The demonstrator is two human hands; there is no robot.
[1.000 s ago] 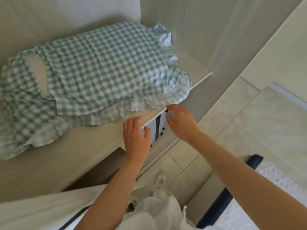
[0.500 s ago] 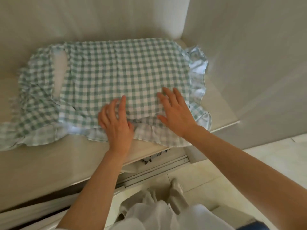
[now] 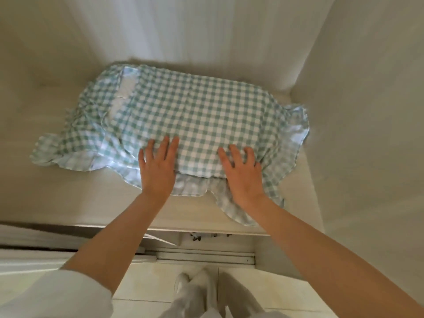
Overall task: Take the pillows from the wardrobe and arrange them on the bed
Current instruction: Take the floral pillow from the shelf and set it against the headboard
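Centrally placed: one pillow [image 3: 195,115], green-and-white gingham with a ruffled edge, lying flat on a pale wardrobe shelf [image 3: 68,198]. Left hand [image 3: 158,168], frame centre: palm down on the pillow's near edge, fingers spread, gripping nothing. Right hand [image 3: 243,175], just right of it: likewise flat, fingers splayed. Tiled floor [image 3: 149,283], bottom of frame.

Both hands, left hand [image 3: 158,171] and right hand [image 3: 243,175], have slid apart on the pillow [image 3: 195,115], pressing its near edge.
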